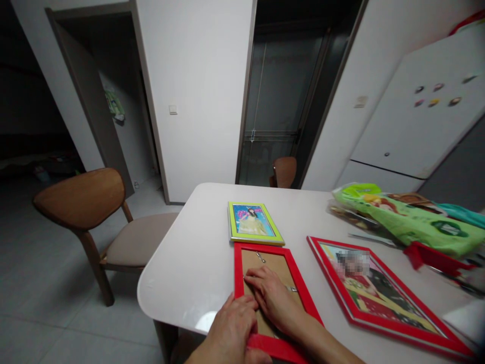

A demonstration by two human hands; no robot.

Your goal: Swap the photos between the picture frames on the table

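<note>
A red picture frame (295, 273) lies face down at the near side of the table, its brown backing board (280, 270) showing. Metal clips sit at the board's top and right edges. My left hand (237, 321) is closed around the frame's near left side, its thumb by the bottom bar. Across the backing reaches my right hand (271, 290), its fingers laid over the board with the tips at the left inner edge; whatever is beneath them is hidden. Just beyond, a yellow-green picture frame (278, 235) lies face up, touching or nearly touching the red one.
To the right lies a larger red-framed picture (350, 308), face up. Behind it are a green printed bag (428, 222) and a red object (424, 255). The white table (189, 263) has a rounded left corner. A wooden chair (81, 199) stands at the left.
</note>
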